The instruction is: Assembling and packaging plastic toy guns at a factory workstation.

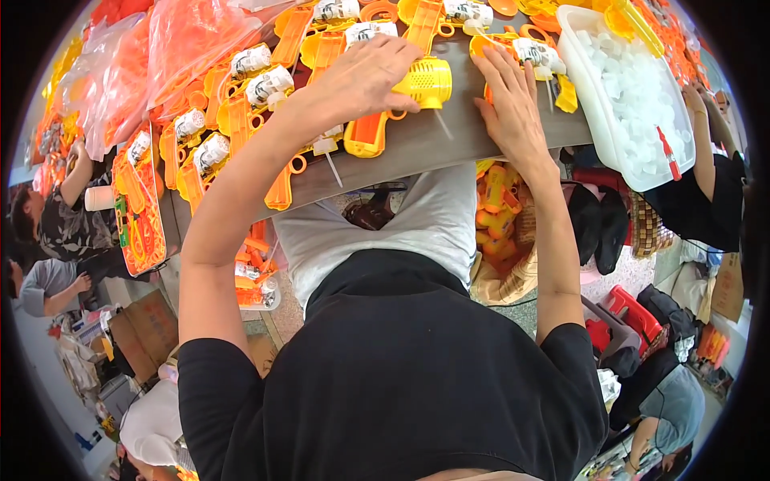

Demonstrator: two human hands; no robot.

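Observation:
My left hand (373, 78) is closed over a yellow and orange toy gun, with its thumb and fingers around the toy's perforated yellow barrel (425, 83). Below it, the toy's orange handle (366, 135) points toward the table's near edge. My right hand (513, 104) reaches over the table with its fingers extended, its fingertips at another yellow and orange toy gun (539, 54) that carries a white printed cylinder. More of these toy guns (267, 84) lie in rows to the left of my left forearm and beyond my hands.
A white tub (593, 120) of translucent plastic pieces stands at the right, a red pen-like tool (668, 152) at its near edge. Orange plastic bags (200, 56) fill the far left. A sack (513, 276) of orange toy parts is below the table. Co-workers sit on both sides.

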